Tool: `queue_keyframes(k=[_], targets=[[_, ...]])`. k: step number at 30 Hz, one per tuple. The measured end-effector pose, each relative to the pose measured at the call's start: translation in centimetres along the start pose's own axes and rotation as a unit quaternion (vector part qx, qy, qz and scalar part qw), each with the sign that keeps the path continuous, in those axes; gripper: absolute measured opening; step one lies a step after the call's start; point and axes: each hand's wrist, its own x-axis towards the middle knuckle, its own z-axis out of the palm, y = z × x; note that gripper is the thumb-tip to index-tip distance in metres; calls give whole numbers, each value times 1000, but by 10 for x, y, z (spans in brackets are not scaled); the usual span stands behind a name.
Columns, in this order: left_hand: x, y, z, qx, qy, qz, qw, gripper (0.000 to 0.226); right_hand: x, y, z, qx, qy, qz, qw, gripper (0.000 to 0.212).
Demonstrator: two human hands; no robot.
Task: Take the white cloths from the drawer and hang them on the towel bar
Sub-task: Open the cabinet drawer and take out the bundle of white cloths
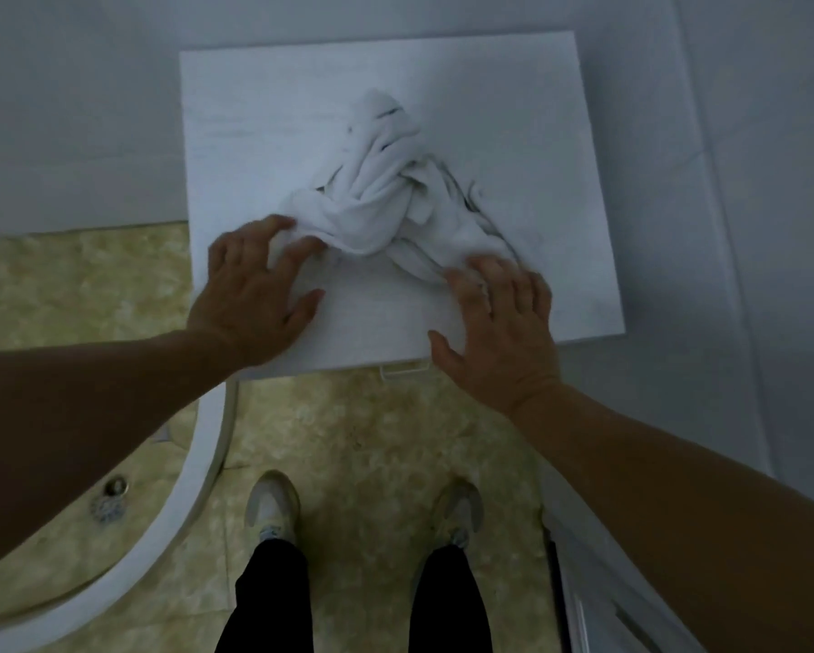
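A bunched, twisted white cloth (377,190) lies on the flat top of a white cabinet (527,134). My left hand (254,294) rests on the cabinet top with its fingertips on the cloth's left end. My right hand (499,322) lies flat on the top with its fingers over the cloth's right end. Both hands have their fingers spread. A thin white handle (405,369) shows at the cabinet's front edge, between my hands. No towel bar is in view, and no open drawer shows.
White walls stand behind and to the right of the cabinet. A curved white rim (197,464) with a floor drain (110,499) inside it lies at the lower left. My feet (273,506) stand on the beige tiled floor (372,440). A white door panel (598,605) is at the lower right.
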Motion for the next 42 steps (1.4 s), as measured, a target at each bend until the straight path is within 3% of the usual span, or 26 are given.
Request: queue_keyframes(k=[5,7,9,11,13,17,20,24,26,28,30,32,35,39,42], targets=[[45,-14,-15,-13,108,51,993,65,48,25,4,12,-27,99,995,88],[61,-9,-18,-25,92,40,995,76,66,26,8,72,-47,121,989,96],[75,-3,-19,-19,28,31,999,89,79,27,11,111,-89,132,981,99],[86,3,-15,-4,-40,46,998,97,87,27,13,116,-108,124,980,93],[93,7,-14,-31,-63,41,997,100,89,27,12,112,-72,107,985,81],[90,9,-14,-90,-34,23,995,88,79,30,8,94,-21,88,991,55],[84,9,-25,-77,8,55,995,72,75,33,1,104,2,82,991,39],[85,20,-44,-85,72,90,990,65,83,32,-13,116,40,114,986,34],[88,29,-48,-89,46,86,991,76,87,30,-19,135,42,137,980,36],[93,35,-46,-83,-7,57,995,98,89,29,-21,158,-14,169,973,54],[97,40,-36,-78,-44,10,996,119,90,30,-20,160,-146,201,955,83],[97,47,-23,-113,-65,-36,991,126,89,30,-16,143,-258,208,933,101],[92,62,-8,-177,-21,-63,982,107,88,26,-6,104,-267,179,941,96],[94,68,-23,-187,35,-77,979,73,83,23,-5,192,-187,191,944,78],[97,65,-52,-174,59,-38,982,59,79,17,-26,260,-115,182,941,70]])
